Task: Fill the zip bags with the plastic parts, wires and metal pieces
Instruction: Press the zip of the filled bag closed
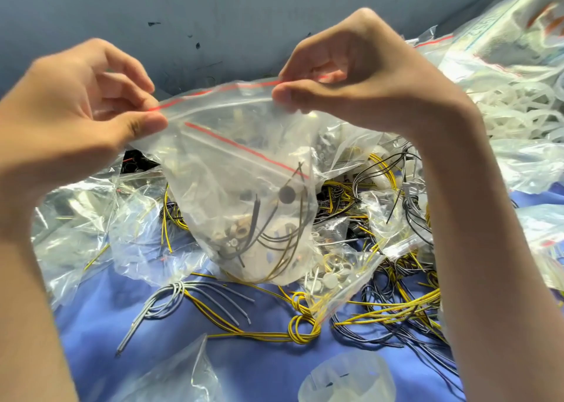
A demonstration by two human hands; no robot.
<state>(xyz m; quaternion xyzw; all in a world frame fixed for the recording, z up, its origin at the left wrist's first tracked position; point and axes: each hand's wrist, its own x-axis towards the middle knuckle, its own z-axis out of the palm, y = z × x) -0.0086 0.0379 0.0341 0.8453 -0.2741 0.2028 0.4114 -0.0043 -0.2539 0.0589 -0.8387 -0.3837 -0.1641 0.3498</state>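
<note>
You hold the filled zip bag (244,194) aloft above the loose wires (305,336), its red zip strip (219,90) running left to right between your hands and rising slightly rightward; left hand (85,105) and right hand (360,75) each pinch one end, fingers clamped on the strip, equally near.

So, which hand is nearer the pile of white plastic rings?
Right. The right hand pinches the zip bag just left of the white rings; the left hand holds its far corner.
</note>
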